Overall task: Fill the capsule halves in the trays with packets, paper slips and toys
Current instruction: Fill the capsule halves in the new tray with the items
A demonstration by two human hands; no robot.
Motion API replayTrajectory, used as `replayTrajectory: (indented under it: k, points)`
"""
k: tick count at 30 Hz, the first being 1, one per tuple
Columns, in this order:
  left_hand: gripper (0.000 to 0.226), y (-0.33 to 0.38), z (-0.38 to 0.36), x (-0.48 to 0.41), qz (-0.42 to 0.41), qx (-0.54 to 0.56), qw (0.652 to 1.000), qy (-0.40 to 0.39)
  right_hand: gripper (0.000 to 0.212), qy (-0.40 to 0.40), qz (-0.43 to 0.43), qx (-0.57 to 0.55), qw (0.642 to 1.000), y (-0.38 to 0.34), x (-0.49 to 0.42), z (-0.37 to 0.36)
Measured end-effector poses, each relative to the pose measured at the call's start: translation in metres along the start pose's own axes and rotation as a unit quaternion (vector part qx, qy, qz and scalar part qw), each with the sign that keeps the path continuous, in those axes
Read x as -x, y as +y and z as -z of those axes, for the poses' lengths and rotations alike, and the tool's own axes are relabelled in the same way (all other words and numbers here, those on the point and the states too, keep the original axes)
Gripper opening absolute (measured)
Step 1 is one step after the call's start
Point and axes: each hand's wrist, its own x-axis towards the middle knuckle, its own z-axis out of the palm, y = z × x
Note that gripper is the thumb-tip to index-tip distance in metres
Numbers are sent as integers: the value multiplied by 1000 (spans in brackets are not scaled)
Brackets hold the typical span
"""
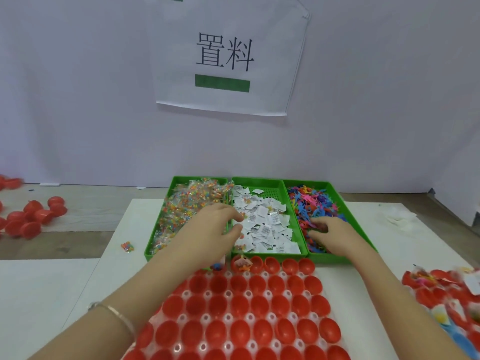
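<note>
Plainly the left hand [215,226] curls over the paper slips [262,213] at mid-frame, and the right hand [330,229] curls into the toys [311,201] beside them; what either pinches I cannot tell. Tangled toys could lift in clumps, overfilling the capsule halves [239,305] at lower centre.

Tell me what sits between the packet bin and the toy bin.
The green bin of paper slips, flush against the packet bin and the toy bin, as the head view shows.
</note>
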Motion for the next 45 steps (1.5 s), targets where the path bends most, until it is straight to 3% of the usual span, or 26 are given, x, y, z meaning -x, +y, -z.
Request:
replayTrajectory:
  k: [4,7,9,14,19,22,25,27,30,38,40,43,45]
  points:
    - [29,3,-12,-32,21,-22,999,-43,5,38,11,-50,998,0,3,-1]
    - [28,12,-20,-51,8,-32,997,-65,19,79,32,-96,992,3,6,-6]
    - [28,19,-25,-60,2,-29,997,-78,16,123,30,-153,980,6,9,-10]
    - [30,30,-40,-73,-2,-54,991,-122,17,284,12,-298,911,23,19,-21]
    - [31,31,-50,-80,7,-26,989,-145,26,305,32,-373,876,30,20,-12]
    - [28,40,-53,-88,2,34,992,-121,24,264,49,-316,910,31,18,-3]
    - [29,51,-60,-95,-9,-9,993,-121,30,129,12,-59,990,32,17,-9]
    - [24,53,-65,-97,5,-96,988,-122,27,75,-17,36,996,32,17,-12]
    - [13,47,-70,-94,44,-189,971,-143,21,81,-26,-12,996,30,18,-11]
    - [42,32,-62,-91,94,-37,984,-149,10,186,-8,-93,978,21,18,-16]
    - [36,28,-60,-89,99,-16,985,-141,11,206,10,-188,960,21,17,-14]
    - [25,24,-58,-87,107,29,986,-126,13,206,34,-473,856,16,18,-8]
    - [13,21,-57,-86,117,57,985,-115,12,205,33,-557,804,12,19,-3]
